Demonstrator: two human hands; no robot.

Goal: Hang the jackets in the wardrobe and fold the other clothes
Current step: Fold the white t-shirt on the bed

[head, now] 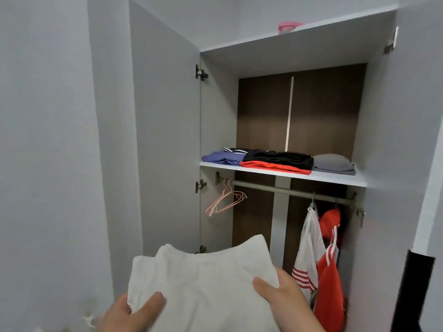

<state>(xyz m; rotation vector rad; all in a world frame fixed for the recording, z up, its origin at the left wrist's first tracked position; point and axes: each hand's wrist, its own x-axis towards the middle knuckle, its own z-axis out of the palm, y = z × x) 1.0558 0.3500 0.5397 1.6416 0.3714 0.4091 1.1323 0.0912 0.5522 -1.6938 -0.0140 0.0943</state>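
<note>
- My left hand (134, 310) & right hand (285, 298) are apart, each clamped on a side of a folded white cotton garment (203, 283), thumbs on top.
- Garment's held in front of the open grey wardrobe (167, 140), below its white shelf (335, 177).
- Shelf holds folded clothes: blue, black over red, grey.
- On the metal rail (287, 190): empty pink hanger (225, 200) left; white jacket (309, 248) & red jacket (329, 283) right.

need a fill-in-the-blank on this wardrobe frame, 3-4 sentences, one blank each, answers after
1. Both hands, the left hand and the right hand, hold a folded ____ garment.
2. The empty pink hangers hang at the ____ end of the rail.
3. On the shelf, the black garment lies on top of a ____ one.
4. The grey folded garment sits at the shelf's ____ end.

Answers: white; left; red; right
</note>
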